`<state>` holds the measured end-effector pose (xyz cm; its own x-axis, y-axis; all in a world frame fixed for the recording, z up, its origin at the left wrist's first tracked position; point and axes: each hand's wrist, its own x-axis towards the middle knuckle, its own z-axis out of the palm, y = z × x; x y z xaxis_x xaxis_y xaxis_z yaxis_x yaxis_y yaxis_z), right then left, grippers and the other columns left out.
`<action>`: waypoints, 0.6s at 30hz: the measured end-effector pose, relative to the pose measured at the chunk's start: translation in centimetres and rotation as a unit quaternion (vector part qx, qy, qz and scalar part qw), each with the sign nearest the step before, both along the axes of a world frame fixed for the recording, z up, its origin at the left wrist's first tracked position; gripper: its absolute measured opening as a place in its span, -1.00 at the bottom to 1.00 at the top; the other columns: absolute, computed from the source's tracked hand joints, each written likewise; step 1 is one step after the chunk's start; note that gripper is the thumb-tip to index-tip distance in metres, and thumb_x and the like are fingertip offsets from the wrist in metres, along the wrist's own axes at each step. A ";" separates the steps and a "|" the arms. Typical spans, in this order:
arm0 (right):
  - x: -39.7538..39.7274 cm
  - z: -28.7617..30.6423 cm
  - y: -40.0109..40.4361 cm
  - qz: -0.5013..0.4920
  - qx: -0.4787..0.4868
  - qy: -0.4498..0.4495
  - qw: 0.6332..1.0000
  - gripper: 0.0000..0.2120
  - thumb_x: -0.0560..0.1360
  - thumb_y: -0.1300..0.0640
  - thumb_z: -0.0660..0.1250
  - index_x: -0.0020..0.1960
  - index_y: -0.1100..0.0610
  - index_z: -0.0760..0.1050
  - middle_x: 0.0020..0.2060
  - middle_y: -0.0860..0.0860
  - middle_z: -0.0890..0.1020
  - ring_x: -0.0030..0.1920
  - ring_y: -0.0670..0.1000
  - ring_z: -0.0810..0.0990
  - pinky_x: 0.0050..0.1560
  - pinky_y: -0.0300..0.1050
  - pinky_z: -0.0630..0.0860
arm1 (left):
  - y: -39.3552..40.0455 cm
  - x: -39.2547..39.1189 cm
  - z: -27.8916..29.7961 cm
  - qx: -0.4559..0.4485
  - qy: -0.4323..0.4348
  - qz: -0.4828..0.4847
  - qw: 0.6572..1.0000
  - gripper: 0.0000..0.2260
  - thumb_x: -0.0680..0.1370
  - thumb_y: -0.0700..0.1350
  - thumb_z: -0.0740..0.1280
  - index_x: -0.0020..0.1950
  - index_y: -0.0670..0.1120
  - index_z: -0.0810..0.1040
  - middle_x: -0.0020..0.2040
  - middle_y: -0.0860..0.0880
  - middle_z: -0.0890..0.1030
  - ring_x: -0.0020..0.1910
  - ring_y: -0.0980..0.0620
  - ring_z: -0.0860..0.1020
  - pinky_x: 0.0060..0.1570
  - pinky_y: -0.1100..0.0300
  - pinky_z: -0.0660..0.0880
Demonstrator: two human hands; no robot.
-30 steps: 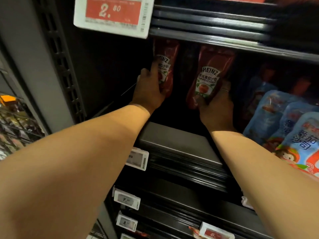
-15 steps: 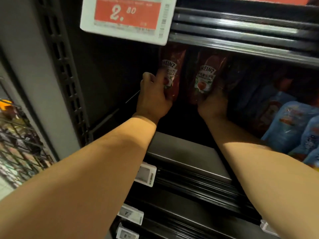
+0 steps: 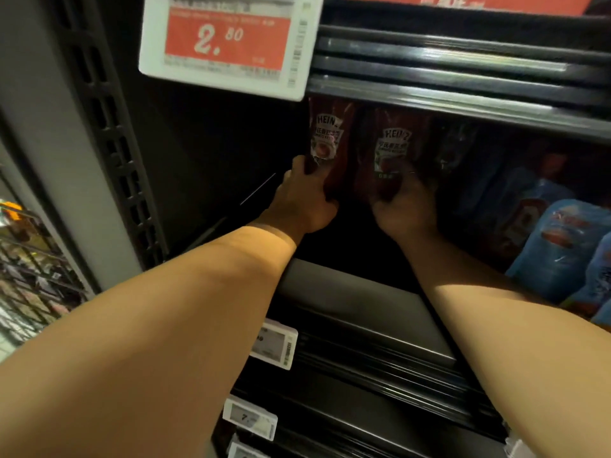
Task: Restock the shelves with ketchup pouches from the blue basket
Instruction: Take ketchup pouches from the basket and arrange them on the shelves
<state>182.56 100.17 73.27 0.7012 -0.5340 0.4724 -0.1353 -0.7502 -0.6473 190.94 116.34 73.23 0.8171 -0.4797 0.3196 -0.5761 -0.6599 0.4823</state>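
Two hands deep in shelf, left hand (image 3: 302,206) clenched round glossy red ketchup pouch (image 3: 327,143), right hand (image 3: 405,209) clasping second pouch (image 3: 390,150) base, both upright, soft blue packs (image 3: 558,249) right of it

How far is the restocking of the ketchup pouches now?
Done: cannot be judged; the blue basket is out of view. In hand: the left hand grips one red Heinz ketchup pouch, the right hand another red pouch, both upright, deep under the dark metal shelf edge. Left: release them; dark space at the left looks unfilled.
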 end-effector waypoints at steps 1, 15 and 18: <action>0.1 0.0 -0.1 0.016 0.013 -0.004 1.000 -0.49 0.47 0.09 0.45 0.41 -0.01 0.47 0.38 0.15 0.50 0.41 0.16 0.45 0.43 -0.04 0.38 | -0.1 0.4 0.1 0.013 0.009 0.002 1.000 -0.30 0.50 0.07 0.38 0.56 0.30 0.13 0.55 -0.10 0.07 0.46 -0.28 0.28 0.44 -0.13 0.34; 3.4 0.1 -1.0 0.054 0.060 -0.004 0.997 -0.73 0.47 0.13 0.47 0.09 -0.09 0.50 -0.07 -0.23 0.59 0.10 -0.01 0.56 0.06 -0.53 0.41 | -0.4 2.4 -0.4 -0.007 0.004 -0.030 1.000 -0.32 0.47 0.05 0.40 0.53 0.32 0.21 0.62 -0.09 -0.01 0.52 -0.27 0.26 0.47 -0.14 0.32; 4.2 0.2 -1.2 0.052 0.083 -0.019 0.995 -0.69 0.48 0.20 0.48 0.09 -0.02 0.41 -0.06 -0.19 0.54 0.09 -0.02 0.56 -0.15 -0.61 0.31 | -0.6 2.7 -0.7 -0.003 0.005 -0.026 1.000 -0.35 0.49 0.05 0.40 0.53 0.32 0.24 0.63 -0.05 -0.07 0.53 -0.25 0.25 0.50 -0.06 0.30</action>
